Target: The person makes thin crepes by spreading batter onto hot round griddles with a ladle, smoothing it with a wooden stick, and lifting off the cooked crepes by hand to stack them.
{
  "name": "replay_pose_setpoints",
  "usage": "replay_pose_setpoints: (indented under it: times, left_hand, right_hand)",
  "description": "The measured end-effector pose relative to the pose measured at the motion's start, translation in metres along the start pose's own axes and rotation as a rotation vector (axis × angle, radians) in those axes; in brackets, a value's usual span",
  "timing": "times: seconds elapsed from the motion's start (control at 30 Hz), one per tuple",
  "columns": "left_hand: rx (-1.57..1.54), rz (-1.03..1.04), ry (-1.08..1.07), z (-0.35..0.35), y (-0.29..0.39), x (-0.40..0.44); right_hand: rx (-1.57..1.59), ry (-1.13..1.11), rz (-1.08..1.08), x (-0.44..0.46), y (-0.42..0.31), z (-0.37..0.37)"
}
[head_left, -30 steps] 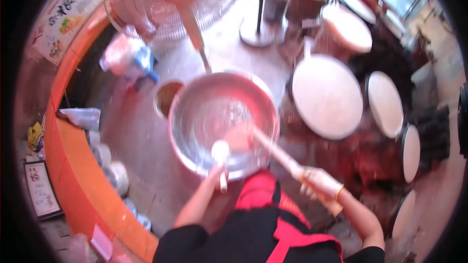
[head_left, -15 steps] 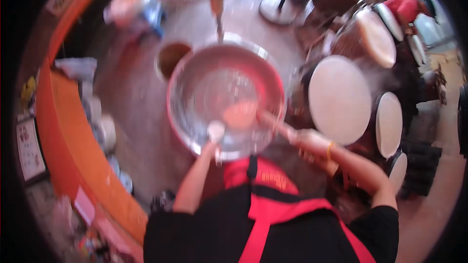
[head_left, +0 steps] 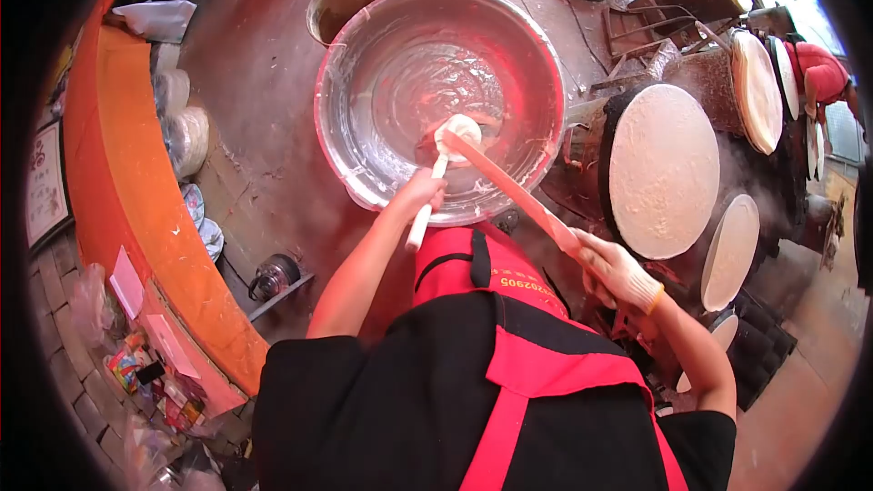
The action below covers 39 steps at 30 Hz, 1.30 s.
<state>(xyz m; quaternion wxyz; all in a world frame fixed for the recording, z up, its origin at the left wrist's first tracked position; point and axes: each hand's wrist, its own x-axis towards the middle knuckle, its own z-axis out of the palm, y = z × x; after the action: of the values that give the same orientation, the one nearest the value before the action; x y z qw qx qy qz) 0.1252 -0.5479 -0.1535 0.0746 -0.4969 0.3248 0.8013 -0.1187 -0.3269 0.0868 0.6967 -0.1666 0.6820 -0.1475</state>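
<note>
A wide metal basin [head_left: 350, 100] with a thin layer of pale wet stuff in it stands before my body. My left hand [head_left: 424, 191], bare, is closed round the pale handle of a ladle [head_left: 440, 166], whose round head is over the near part of the basin. On my right hand [head_left: 618, 268] is a white glove with a yellow cuff. It grips a long flat wooden paddle [head_left: 523, 200] that slants down to the left, its far end at the ladle's head. Whether the two tools touch is hard to tell.
Several round griddles with pale sheets stand at the right, the nearest griddle [head_left: 664, 173] steaming. A co-worker in red [head_left: 818, 73] bends at the far right. An orange counter [head_left: 136, 164] curves along the left. A bucket [head_left: 350, 5] stands behind the basin.
The view has tilted down, so the basin sits higher and the fan has left the frame. The paddle's end has come up from beside the ladle to its head.
</note>
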Motion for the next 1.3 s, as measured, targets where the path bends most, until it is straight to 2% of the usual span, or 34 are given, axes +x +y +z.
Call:
replay_pose_setpoints:
  times: [0.13,0.23,0.27,0.4,0.47,0.5,0.57,0.6,0.7,0.8,0.9,0.93,1.03,1.07,1.17,1.2,1.3]
  left_hand:
    - [0.005,-0.021,0.152,0.001,-0.004,-0.041]
    - [-0.140,-0.166,0.193,-0.029,-0.026,0.012]
    - [-0.113,-0.117,0.210,-0.035,-0.032,0.033]
    - [-0.340,-0.218,0.059,-0.057,-0.034,0.141]
    - [-0.460,-0.269,-0.009,-0.056,-0.026,0.150]
    - [-0.357,-0.233,-0.016,-0.052,-0.028,0.151]
    - [-0.148,-0.153,-0.032,-0.007,0.015,0.087]
    - [-0.135,-0.106,0.026,0.005,0.021,0.054]
    - [0.083,0.021,0.044,-0.004,-0.003,0.001]
    - [-0.150,-0.184,0.106,-0.024,-0.033,0.010]
    - [-0.273,-0.272,0.142,-0.027,-0.042,0.026]
    - [-0.148,-0.270,0.090,-0.034,-0.055,0.044]
    - [-0.395,-0.417,-0.108,-0.052,-0.095,0.114]
    - [-0.332,-0.428,-0.157,-0.038,-0.087,0.114]
    - [-0.833,-0.711,-0.331,0.000,-0.053,0.103]
    - [-0.817,-0.670,-0.268,0.015,-0.044,0.093]
    - [-0.882,-0.478,-0.305,0.028,-0.070,0.102]
  right_hand:
    - [0.158,0.031,0.081,-0.026,0.011,-0.006]
    - [0.092,0.101,0.044,0.006,0.022,-0.011]
    - [0.169,0.095,0.084,0.019,0.014,-0.010]
    - [0.266,0.072,0.086,0.084,0.017,-0.011]
    - [0.313,-0.004,0.055,0.096,0.015,-0.008]
    - [0.261,0.006,0.030,0.092,0.015,-0.008]
    - [0.156,0.029,-0.026,0.072,0.012,-0.012]
    - [0.135,0.028,-0.004,0.055,0.013,-0.016]
    - [0.059,0.035,0.065,0.011,0.016,-0.023]
    - [-0.019,0.066,0.118,0.000,0.006,-0.019]
    - [-0.133,0.167,0.150,0.031,-0.001,-0.010]
    - [-0.192,0.138,0.131,0.041,-0.003,-0.009]
    - [-0.180,0.093,0.108,0.059,0.000,0.003]
    - [-0.232,0.112,0.086,0.059,0.007,0.007]
    - [-0.629,0.237,-0.348,0.074,0.067,0.015]
    - [-0.710,0.241,-0.297,0.066,0.068,0.021]
    - [-0.911,0.356,-0.225,0.052,0.091,0.040]
